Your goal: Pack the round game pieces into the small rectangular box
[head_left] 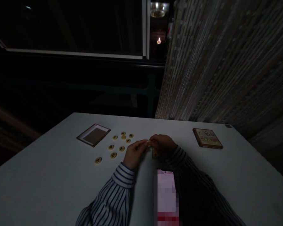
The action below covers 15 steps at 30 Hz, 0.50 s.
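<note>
Near the middle of the white table (61, 175), my left hand (135, 154) and my right hand (163, 144) meet at their fingertips. Both pinch one small pale round piece (149, 143). Below my right hand, partly covered by it, more wooden pieces (155, 153) sit close together. Several round pieces with dark characters lie scattered left of my left hand, among them one piece (98, 160) nearest the front and another (121, 148) close to my fingers.
An open shallow box part (94, 135) lies at the back left, a flat printed box (208, 138) at the right. A lit phone (167, 194) lies between my forearms. Behind the table are a string curtain (191, 62) and a dark window (68, 25).
</note>
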Tool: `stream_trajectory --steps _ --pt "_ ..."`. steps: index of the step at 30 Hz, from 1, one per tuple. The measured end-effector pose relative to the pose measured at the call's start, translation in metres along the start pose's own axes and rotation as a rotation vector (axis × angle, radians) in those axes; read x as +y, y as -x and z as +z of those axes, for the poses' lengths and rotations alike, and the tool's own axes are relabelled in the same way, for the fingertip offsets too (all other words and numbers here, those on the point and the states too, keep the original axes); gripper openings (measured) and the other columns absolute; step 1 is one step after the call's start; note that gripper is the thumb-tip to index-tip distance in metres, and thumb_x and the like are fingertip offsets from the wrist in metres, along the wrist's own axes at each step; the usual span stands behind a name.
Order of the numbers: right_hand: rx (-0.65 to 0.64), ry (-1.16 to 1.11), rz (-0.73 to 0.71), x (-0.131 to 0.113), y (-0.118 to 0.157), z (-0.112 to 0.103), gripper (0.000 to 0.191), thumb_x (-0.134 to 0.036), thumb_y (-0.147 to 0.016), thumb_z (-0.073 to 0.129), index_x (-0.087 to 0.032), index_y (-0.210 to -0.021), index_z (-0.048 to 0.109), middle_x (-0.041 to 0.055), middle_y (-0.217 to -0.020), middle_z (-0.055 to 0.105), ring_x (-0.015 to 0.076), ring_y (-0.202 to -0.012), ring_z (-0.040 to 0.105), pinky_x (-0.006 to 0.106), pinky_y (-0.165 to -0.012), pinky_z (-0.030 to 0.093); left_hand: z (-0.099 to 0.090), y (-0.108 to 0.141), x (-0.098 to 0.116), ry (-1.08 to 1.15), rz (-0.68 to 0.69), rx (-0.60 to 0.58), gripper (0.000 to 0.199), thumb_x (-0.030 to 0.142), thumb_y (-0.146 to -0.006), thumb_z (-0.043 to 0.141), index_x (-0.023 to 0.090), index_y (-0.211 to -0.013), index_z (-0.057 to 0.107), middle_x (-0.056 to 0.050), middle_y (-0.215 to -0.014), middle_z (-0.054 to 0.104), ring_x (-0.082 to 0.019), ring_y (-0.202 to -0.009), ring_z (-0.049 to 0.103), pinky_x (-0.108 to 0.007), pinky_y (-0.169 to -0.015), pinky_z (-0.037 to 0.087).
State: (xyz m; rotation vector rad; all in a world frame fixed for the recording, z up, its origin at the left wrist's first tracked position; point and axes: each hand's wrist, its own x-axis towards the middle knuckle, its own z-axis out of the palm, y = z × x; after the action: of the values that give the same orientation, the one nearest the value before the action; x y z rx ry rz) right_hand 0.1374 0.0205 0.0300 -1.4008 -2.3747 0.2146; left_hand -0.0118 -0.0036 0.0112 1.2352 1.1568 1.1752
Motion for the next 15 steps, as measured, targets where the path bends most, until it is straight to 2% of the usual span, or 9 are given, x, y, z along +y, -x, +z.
stream_trajectory --steps 10,15 --pt "-0.05 0.025 0.076 0.009 0.002 -0.002 0.028 -0.039 -0.081 0.043 -0.018 -0.091 0.059 0.0045 -0.084 0.066 0.0156 -0.079 0.06 0.024 -0.067 0.041 0.013 -0.004 -0.027 0.173 -0.026 0.035 0.041 0.034 -0.06 0.065 0.011 -0.093 0.06 -0.01 -0.089 0.066 -0.019 -0.082 0.06 -0.031 -0.075 0.047" --pt "-0.085 0.049 0.038 0.012 0.003 0.0 0.024 -0.036 -0.081 0.044 -0.019 -0.09 0.059 0.0047 -0.082 0.066 0.014 -0.078 0.06 0.022 -0.067 0.04 0.017 -0.001 -0.03 0.195 -0.065 0.072 0.036 0.032 -0.06 0.065 0.012 -0.089 0.06 -0.011 -0.089 0.066 -0.02 -0.084 0.061 -0.032 -0.076 0.048"
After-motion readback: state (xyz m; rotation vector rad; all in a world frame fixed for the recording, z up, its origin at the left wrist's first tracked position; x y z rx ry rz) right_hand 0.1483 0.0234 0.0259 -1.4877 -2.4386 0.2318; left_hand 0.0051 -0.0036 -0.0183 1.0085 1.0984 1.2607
